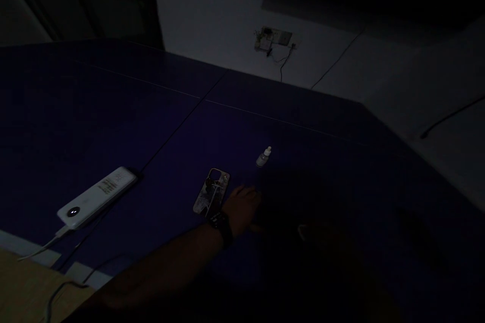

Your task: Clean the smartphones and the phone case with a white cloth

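Observation:
The scene is very dark. My left hand (242, 208), with a dark watch (222, 227) on the wrist, is low over the blue surface, its fingers bent and the tips lost in a black area. What they close on cannot be made out. Beside this hand lies a phone case or cased phone (211, 193) with a patterned back and a camera cutout. Just beyond the fingers is a small dropper bottle (263, 157) with a white cap. Faintly visible to the right is what seems to be my right hand (322, 239), near a small pale curved thing (302, 232); its fingers are hidden by darkness.
On the left lies a white power bank (96, 197) with a lit round display and a white cable (43, 250) plugged in. A thin dark cord (185, 118) crosses the blue surface (151, 126). At the back, the wall carries sockets (278, 38) with hanging wires.

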`<act>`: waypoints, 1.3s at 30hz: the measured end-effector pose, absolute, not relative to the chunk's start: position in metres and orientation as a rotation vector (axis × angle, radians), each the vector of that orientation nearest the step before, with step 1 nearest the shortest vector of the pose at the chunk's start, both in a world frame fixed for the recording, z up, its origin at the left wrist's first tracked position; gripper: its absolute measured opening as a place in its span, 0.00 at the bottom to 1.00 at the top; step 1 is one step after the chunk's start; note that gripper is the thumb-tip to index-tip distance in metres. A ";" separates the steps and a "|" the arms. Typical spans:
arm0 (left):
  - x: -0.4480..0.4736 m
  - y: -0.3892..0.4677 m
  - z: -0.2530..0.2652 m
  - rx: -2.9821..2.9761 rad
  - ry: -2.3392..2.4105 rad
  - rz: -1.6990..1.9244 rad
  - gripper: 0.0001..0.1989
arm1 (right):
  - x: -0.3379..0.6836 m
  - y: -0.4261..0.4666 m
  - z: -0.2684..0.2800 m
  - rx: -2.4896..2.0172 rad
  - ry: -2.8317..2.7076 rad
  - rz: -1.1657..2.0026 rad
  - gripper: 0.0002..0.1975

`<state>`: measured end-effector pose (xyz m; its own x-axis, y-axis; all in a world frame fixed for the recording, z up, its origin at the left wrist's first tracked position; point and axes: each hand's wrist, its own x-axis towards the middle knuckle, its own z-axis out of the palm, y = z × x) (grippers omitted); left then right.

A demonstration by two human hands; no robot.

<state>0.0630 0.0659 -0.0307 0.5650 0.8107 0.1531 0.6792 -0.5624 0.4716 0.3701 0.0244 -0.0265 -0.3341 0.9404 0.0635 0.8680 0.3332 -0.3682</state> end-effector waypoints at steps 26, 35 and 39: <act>0.064 0.066 -0.035 2.454 1.214 0.521 0.47 | 0.352 0.036 -0.011 -1.624 -2.390 0.258 0.10; 0.065 0.067 -0.040 2.441 1.217 0.584 0.47 | 0.339 0.039 -0.017 -1.608 -2.428 0.186 0.13; 0.064 0.069 -0.041 2.434 1.211 0.581 0.49 | 0.362 0.029 -0.029 -1.733 -2.347 0.166 0.18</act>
<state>0.0644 0.0685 -0.0412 0.5485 0.8118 0.2004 0.6640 -0.5685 0.4857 0.3624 0.0295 -0.0289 -0.2808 0.9536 0.1083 0.9288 0.2985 -0.2196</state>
